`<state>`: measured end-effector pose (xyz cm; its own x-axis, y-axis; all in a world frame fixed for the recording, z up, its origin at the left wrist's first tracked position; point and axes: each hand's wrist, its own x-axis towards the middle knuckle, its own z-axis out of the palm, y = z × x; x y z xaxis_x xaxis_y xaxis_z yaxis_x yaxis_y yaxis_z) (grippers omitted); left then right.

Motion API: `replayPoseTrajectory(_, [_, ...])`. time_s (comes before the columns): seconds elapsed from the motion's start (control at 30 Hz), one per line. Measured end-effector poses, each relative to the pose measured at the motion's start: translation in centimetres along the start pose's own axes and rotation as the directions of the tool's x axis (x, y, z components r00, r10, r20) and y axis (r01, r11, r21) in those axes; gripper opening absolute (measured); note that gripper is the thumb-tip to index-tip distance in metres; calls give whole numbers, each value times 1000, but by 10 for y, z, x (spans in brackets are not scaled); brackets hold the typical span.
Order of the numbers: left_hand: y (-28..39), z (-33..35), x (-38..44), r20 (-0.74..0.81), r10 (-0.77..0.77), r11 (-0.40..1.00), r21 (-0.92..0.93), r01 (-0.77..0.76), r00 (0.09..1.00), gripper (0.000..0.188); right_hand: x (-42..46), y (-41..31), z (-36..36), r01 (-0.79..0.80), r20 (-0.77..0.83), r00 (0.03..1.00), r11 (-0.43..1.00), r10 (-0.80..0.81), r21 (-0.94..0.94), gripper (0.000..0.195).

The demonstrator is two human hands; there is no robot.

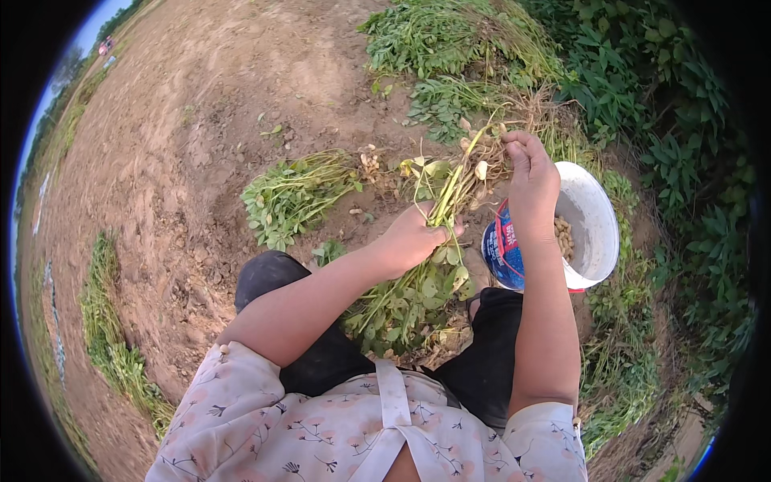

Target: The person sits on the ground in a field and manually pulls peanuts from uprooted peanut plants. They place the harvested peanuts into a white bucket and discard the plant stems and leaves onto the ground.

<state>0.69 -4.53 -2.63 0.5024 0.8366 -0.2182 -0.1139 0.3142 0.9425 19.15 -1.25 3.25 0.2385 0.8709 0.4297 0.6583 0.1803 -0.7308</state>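
My left hand grips a bunch of peanut plants around the stems, just below the roots. The leafy ends hang down between my knees, and the root end points up and to the right. Several pale pods, one of them light and whitish, cling among the roots. With thumb and forefinger pinched together, my right hand is at the root tips, on what looks like a peanut pod. Below my right wrist stands a plastic bucket, tilted in view, with loose peanut pods at its bottom.
A smaller bunch of pulled peanut plants lies on the bare soil to the left. A larger heap lies ahead. Dense green bushes line the right side. A row of pulled plants lies far left.
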Motion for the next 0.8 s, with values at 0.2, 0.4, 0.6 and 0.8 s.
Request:
replayPoseTrajectory(0.2, [-6,1,-1,36,-65,997,34,64,997,36,12,7,-17,-359,147,913,578,380,733,25])
replayPoseTrajectory(0.4, [14,-13,-12,-3,-128,957,-264,123,992,28,28,93,-88,-320,-408,798,886,443,337,23])
replayPoseTrajectory(0.6, [6,-16,-12,10,-82,965,-251,82,997,26,24,131,-85,-315,-224,931,944,288,-96,24])
replayPoseTrajectory(0.8, [15,-11,-13,29,-106,960,-259,110,994,27,-3,8,-14,-440,436,875,719,209,538,25])
